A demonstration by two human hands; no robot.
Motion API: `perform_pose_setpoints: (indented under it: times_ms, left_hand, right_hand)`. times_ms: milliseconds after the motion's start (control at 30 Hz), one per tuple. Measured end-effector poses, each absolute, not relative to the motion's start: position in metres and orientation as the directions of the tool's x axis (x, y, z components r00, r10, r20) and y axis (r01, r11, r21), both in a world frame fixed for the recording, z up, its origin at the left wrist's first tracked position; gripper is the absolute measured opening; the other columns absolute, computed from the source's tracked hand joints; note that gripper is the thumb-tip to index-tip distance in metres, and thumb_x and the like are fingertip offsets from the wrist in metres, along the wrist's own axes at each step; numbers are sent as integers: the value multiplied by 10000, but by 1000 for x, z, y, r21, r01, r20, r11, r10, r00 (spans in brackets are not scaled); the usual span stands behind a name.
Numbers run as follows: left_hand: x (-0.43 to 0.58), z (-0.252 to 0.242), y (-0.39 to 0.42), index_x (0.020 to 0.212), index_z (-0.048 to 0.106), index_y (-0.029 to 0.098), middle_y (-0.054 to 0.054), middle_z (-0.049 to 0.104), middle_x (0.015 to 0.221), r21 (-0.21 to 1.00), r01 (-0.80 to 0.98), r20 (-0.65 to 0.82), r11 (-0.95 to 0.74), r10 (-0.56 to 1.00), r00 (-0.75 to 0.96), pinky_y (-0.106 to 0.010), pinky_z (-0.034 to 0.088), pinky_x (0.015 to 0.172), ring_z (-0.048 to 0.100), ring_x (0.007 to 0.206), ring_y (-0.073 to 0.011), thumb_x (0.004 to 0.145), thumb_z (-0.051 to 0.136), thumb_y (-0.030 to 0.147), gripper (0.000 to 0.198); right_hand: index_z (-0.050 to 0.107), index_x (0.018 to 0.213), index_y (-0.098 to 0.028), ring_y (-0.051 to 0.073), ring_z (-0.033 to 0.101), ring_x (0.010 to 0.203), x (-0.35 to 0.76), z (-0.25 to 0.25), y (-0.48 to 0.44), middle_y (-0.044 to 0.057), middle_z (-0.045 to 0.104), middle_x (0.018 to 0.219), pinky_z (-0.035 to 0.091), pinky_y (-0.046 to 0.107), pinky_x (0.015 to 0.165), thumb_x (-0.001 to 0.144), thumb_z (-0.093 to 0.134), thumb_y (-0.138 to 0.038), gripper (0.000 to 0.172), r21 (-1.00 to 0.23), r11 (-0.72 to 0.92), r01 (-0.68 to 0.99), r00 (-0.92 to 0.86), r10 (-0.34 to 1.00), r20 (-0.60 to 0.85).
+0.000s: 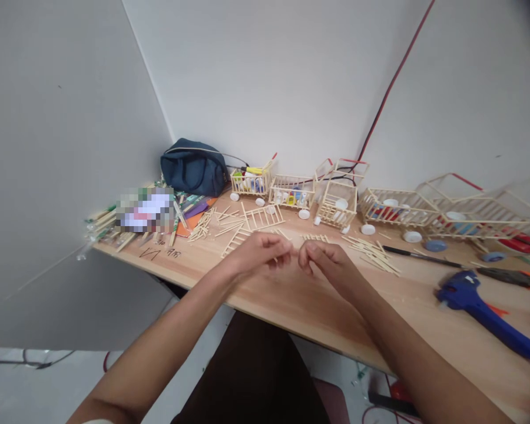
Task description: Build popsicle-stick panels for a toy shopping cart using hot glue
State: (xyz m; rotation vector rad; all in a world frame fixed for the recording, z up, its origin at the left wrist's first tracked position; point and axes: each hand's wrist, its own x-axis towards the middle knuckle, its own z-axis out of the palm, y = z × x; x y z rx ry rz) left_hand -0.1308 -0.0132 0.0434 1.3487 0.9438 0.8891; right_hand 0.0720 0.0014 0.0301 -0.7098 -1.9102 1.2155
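Above the wooden table, my left hand and my right hand face each other with fingertips almost meeting. Both have their fingers pinched together; anything between them is too small or blurred to name. Behind my left hand lies a small ladder-like frame of thin sticks, partly covered by the hand. A second stick frame is just beyond it. Another small stick frame shows behind my right hand. To the right of that hand is a pile of loose thin sticks.
Several miniature stick carts with bottle-cap wheels line the wall. A blue glue gun and orange-handled pliers lie on the right. A dark blue bag stands at the back left, near bundled sticks. The table's front edge is close.
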Motion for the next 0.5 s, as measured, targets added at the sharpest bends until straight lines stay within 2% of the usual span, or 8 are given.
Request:
perform_pose_setpoints:
  times_ms: [67,100,133,200,267,333,500]
  left_hand:
    - [-152,50,1,840,704,146,-17,629,714,988,96,110,-117,991,75,-205,378,522,508,562,-84,708,743,400,288]
    - [-163,52,10,892,694,158,-4,629,736,974,134,196,-183,976,-90,-198,383,520,511,567,-80,700,740,323,257]
    - [-173,52,19,944,674,164,2,628,777,957,167,271,-236,933,-238,-191,390,517,521,580,-78,699,723,258,267]
    - [-190,50,37,1045,610,159,10,621,811,956,198,278,-214,873,-400,-181,392,496,537,569,-71,682,703,165,375]
    - [-199,44,51,1115,544,155,38,610,732,983,154,155,-98,893,-422,-174,379,469,519,490,-60,663,719,127,485]
    - [-202,38,61,1097,519,147,65,581,609,994,106,42,-1,925,-378,-169,361,444,493,415,-61,648,746,117,504]
    - [-195,28,72,855,533,146,53,550,471,997,36,-57,69,958,-281,-166,306,380,466,348,-77,595,787,110,365]
  right_hand:
    - [641,795,-190,142,501,592,73,27,6,0,546,624,414,290,632,946,447,-508,402,-927,373,44,-419,849,322]
    - [656,872,-189,140,501,595,74,25,9,-2,554,642,414,287,627,941,461,-505,378,-930,365,35,-340,880,333]
    - [659,932,-190,139,502,603,76,24,12,-3,557,657,414,284,624,936,471,-504,367,-932,362,28,-270,900,341]
    - [655,980,-193,137,501,617,80,22,17,-6,554,669,412,277,620,928,484,-506,360,-936,351,40,-175,924,339]
    - [656,954,-194,135,500,617,83,21,20,-8,547,665,413,273,612,911,510,-509,350,-939,337,69,-137,936,325]
    - [660,926,-192,135,503,618,83,20,21,-9,543,659,418,271,608,891,537,-512,344,-940,327,94,-126,941,315]
    - [660,891,-176,132,494,614,79,19,22,-12,530,644,411,268,608,883,546,-480,325,-925,334,180,-111,942,318]
